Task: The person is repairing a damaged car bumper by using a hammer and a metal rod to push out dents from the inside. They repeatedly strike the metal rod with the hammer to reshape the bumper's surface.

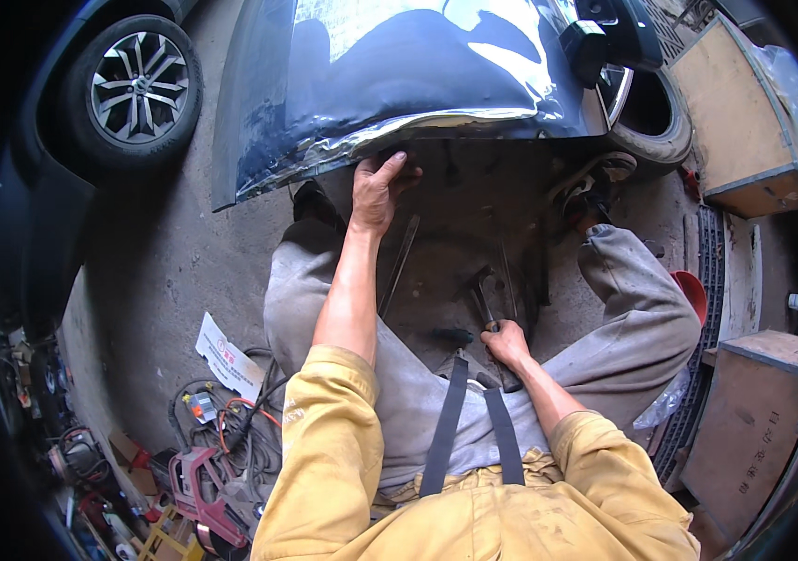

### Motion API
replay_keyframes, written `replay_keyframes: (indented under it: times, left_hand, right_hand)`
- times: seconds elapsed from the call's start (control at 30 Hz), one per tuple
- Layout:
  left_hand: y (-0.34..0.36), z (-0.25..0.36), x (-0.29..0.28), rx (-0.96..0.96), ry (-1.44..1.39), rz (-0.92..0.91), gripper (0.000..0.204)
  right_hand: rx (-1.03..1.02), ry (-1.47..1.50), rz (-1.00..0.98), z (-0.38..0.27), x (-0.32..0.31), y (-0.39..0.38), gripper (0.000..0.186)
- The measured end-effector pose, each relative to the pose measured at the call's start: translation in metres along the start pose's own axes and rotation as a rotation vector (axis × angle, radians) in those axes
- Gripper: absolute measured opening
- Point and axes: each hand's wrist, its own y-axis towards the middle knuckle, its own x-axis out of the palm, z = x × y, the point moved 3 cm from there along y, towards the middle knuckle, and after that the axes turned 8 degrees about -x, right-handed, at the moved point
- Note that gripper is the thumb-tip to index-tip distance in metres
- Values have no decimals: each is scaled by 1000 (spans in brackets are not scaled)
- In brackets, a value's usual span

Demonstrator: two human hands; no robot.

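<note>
2 hands: 1 hammer (485, 301), 1 panel (399, 75).

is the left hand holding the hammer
No, the left hand grips the lower edge of the dark car panel, while the right hand holds the hammer.

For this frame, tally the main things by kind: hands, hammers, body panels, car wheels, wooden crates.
Hands: 2, left hand gripping the edge of the dark body panel, right hand on the hammer
Hammers: 1
Body panels: 1
Car wheels: 2, one at upper left, one at upper right
Wooden crates: 2, upper right, lower right
Total: 8
</note>
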Motion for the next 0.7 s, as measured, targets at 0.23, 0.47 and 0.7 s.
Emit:
replay_keyframes:
  times: [0.23, 0.47, 0.7]
  left_hand:
    - [4, 1, -2, -37, -56, -52, 22]
    - [2, -3, 10, 17, -218, 67, 25]
    - [-1, -9, 14, 33, -437, 199, 21]
  right_hand:
    - [10, -8, -8, -7, 0, -3, 23]
    - [26, 11, -12, -10, -2, -4, 25]
    - [41, -15, -17, -1, 0, 2, 34]
